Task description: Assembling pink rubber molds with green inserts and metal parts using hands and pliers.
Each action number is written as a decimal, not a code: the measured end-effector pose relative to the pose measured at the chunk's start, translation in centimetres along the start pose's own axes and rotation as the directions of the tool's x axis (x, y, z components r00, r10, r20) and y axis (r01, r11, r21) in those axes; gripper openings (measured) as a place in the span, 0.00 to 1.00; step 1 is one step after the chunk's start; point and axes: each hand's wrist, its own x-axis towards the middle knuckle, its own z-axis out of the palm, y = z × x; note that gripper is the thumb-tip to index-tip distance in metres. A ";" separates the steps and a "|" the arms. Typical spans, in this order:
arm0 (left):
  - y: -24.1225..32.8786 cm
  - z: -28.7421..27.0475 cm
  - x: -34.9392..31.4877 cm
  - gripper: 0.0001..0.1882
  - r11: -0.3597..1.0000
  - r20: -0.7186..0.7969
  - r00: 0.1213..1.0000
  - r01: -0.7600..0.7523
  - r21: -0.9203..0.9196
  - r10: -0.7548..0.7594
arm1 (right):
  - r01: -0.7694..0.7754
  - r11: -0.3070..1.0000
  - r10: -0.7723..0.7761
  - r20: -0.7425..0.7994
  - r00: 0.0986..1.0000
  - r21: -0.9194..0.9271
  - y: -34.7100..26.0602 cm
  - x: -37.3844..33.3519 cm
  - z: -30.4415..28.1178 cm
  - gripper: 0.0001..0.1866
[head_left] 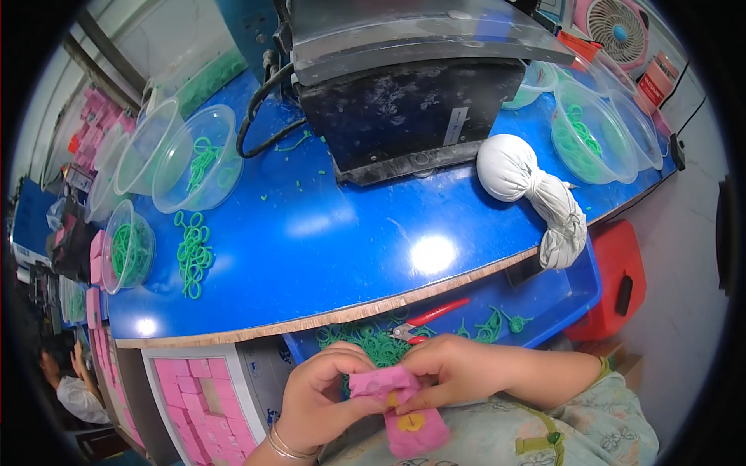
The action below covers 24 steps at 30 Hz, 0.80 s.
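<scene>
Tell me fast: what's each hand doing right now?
Left hand: closed, holding the pink mould with yellow inside.
Right hand: closed, thumb and fingers gripping the same pink mould.

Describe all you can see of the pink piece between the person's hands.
The pink piece looks matte and soft, perhaps rubbery, and shows an upper and a lower part. The lower part carries a roundish yellow patch with a small dark mark; another bit of yellow shows near the thumbs. The left hand and right hand hold the upper part from either side. The lower part lies over the patterned clothing in view. Fingers hide whether the parts join.
</scene>
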 end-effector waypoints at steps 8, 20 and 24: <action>0.5 1.0 0.3 0.19 0.926 -0.035 0.955 0.275 -0.258 -0.294 | -0.011 0.997 0.013 0.022 1.000 -0.079 0.2 -0.2 -0.2 0.13; 2.3 1.8 0.5 0.16 0.636 0.124 0.960 -0.261 0.726 0.253 | 0.053 0.950 -0.118 -0.199 0.973 -0.308 -0.6 -0.4 1.1 0.16; 2.1 1.4 0.5 0.14 0.707 0.181 0.963 -0.269 0.654 0.199 | 0.021 0.912 -0.073 -0.113 0.991 -0.410 -0.6 -0.7 1.1 0.15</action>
